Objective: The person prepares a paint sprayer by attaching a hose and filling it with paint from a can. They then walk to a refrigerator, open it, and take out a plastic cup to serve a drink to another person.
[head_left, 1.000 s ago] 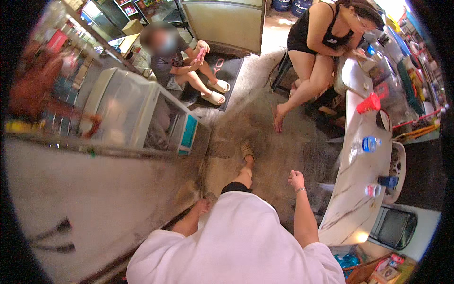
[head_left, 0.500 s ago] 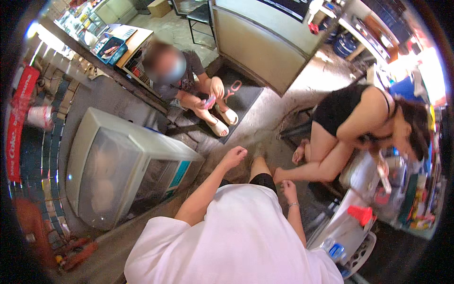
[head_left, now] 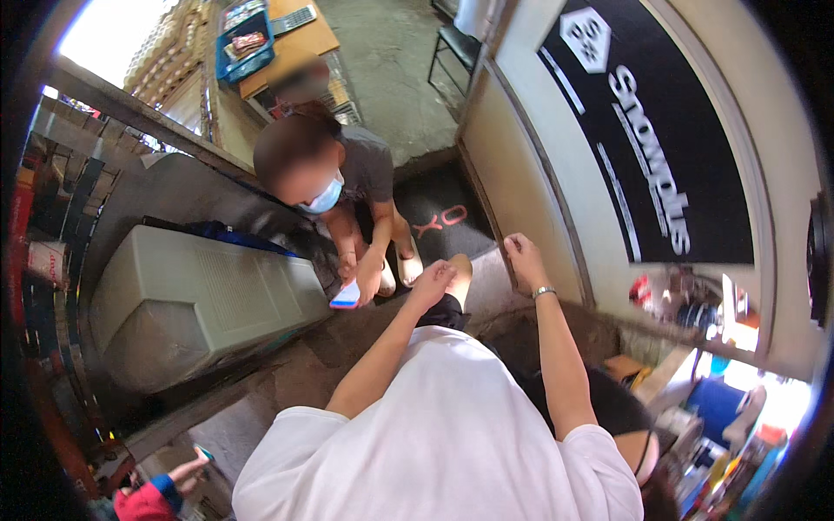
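My left hand (head_left: 434,285) hangs in front of me above my own leg, its fingers curled, with no object showing in it. Farther right, my right hand (head_left: 525,262) is held out with bent fingers beside the light door panel (head_left: 521,165). I cannot tell whether it touches the panel. A metal bracelet (head_left: 544,292) circles my right wrist. Left of my hands, a person (head_left: 365,165) in a dark grey shirt and face mask leans over a phone (head_left: 345,295).
A large beige appliance (head_left: 234,286) stands at left. A black doormat (head_left: 434,195) lies in the doorway beside the person's sandals. Beyond are a wooden table (head_left: 304,35) with a blue basket (head_left: 246,62) and a black chair (head_left: 456,48). Another person's shoulder (head_left: 638,451) shows at lower right.
My view has turned right and moved nearer the doorway. My right hand has risen and reached forward. The person with the phone appears closer; the other person has slid to the lower right.
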`<state>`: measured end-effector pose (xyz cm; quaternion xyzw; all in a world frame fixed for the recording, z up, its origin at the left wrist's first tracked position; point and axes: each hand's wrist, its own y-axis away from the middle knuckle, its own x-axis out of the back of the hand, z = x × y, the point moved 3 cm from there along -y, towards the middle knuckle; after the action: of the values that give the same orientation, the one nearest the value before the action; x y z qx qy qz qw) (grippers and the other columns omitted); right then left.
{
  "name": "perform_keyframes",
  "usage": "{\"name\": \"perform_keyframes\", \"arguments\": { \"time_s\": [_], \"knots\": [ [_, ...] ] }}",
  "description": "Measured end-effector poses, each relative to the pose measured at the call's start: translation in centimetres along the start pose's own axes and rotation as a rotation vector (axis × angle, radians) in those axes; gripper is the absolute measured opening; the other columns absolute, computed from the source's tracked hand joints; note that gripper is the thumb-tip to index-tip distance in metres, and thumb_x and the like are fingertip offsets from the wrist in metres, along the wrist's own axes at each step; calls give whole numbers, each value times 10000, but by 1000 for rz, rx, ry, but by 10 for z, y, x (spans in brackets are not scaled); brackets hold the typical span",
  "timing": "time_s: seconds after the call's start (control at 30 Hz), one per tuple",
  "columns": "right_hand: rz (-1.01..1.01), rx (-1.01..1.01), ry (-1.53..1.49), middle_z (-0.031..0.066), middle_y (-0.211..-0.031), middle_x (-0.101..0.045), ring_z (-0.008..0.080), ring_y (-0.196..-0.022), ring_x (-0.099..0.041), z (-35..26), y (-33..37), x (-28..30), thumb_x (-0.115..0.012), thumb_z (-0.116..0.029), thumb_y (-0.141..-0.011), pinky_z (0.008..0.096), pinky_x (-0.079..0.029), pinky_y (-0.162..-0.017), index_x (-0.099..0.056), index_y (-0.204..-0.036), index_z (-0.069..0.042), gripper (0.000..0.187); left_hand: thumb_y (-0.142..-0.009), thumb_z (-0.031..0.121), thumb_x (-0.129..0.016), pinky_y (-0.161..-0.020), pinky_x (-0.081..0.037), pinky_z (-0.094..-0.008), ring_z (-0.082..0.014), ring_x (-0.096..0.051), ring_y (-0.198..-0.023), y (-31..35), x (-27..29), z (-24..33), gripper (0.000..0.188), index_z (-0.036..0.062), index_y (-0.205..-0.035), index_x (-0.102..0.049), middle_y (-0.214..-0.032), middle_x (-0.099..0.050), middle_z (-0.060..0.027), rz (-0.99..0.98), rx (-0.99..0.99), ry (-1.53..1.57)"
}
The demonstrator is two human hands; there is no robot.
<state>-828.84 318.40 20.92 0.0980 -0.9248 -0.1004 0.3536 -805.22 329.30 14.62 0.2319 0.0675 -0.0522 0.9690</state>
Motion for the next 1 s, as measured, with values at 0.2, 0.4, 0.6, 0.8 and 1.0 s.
{"name": "perform_keyframes", "arguments": {
  "time_s": [0.2,0.4,0.6,0.8,1.0],
  "knots": [
    [-176,113,-12,116,-910,-708,203,-837,-663,-63,-185,-17,-604,-308,-993,346,-529,-789,-659,-1091,1,329,-1022,314,-572,-689,-477,-253,-91,-620,-781,-146,61,87,264,79,-1119,-643,-973,-695,-22,312,-18,186],
    [-237,114,32,70,-774,-673,156,-681,-639,-93,-360,-61,-614,-319,-985,335,-524,-655,-663,-1009,-2,321,-1010,308,-582,-705,-478,-273,-103,-623,-778,-280,142,172,278,57,-1114,-637,-952,-690,-32,521,23,202],
    [-370,39,110,239,-1041,-706,409,-1017,-663,-151,-474,-93,-598,-404,-941,457,-509,-900,-693,-1040,16,442,-1009,255,-585,-758,-525,-281,-140,-633,-804,-305,196,213,274,-3,-1086,-637,-962,-681,-89,692,25,200],
    [-309,215,212,253,-1072,-698,418,-1038,-655,-271,-587,-120,-595,-419,-928,462,-507,-917,-695,-1057,23,471,-1022,260,-578,-749,-502,-268,-111,-615,-812,-305,230,231,259,18,-1087,-647,-976,-676,-66,870,44,321],
    [-310,126,181,231,-1070,-709,386,-1015,-672,-328,-715,-145,-598,-407,-928,454,-512,-910,-701,-1069,3,446,-1030,264,-570,-710,-469,-253,-90,-624,-807,-341,263,263,216,80,-1109,-653,-988,-694,-25,927,-58,363]
  ]
}}
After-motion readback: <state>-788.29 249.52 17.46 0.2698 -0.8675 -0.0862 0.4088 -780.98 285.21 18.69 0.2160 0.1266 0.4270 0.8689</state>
